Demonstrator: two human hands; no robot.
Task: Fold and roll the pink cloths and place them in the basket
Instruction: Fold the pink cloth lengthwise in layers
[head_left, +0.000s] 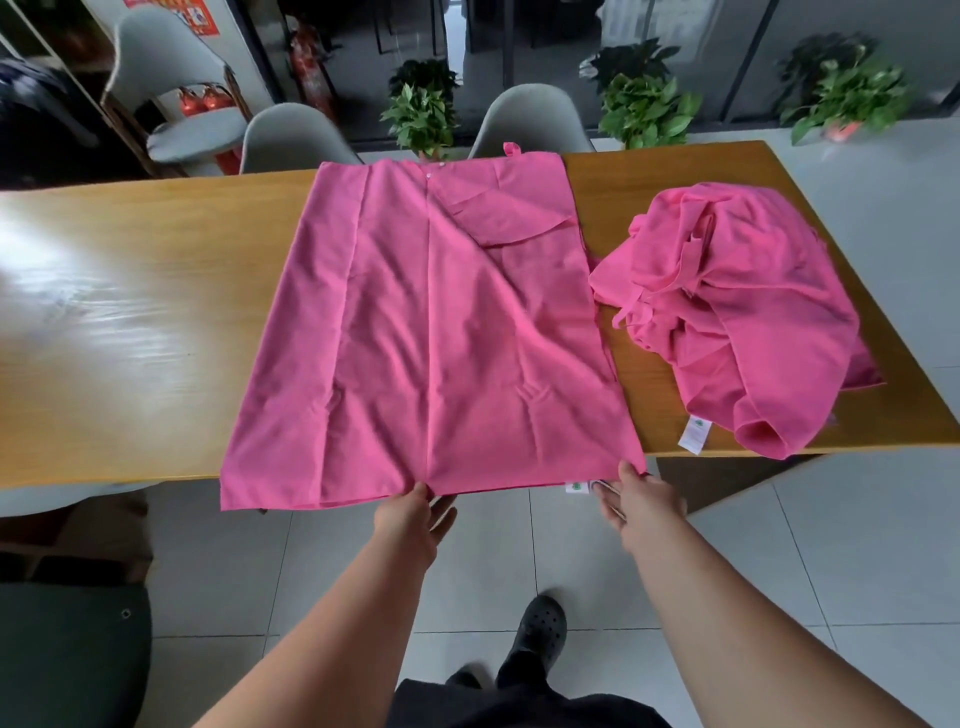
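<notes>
The left hand (415, 514) pinched the near hem of the flat cloth (431, 322), thumb on top and fingers beneath. The right hand (644, 501) pinched the same hem at its right corner, beside a white label (575, 487). The cloth lay spread across the middle of the table (130, 312), its hem hanging over the table's near edge. A crumpled pile (737, 312) of pink cloth sat on the table's right end. Chairs (296, 140) stood behind the table's far edge.
</notes>
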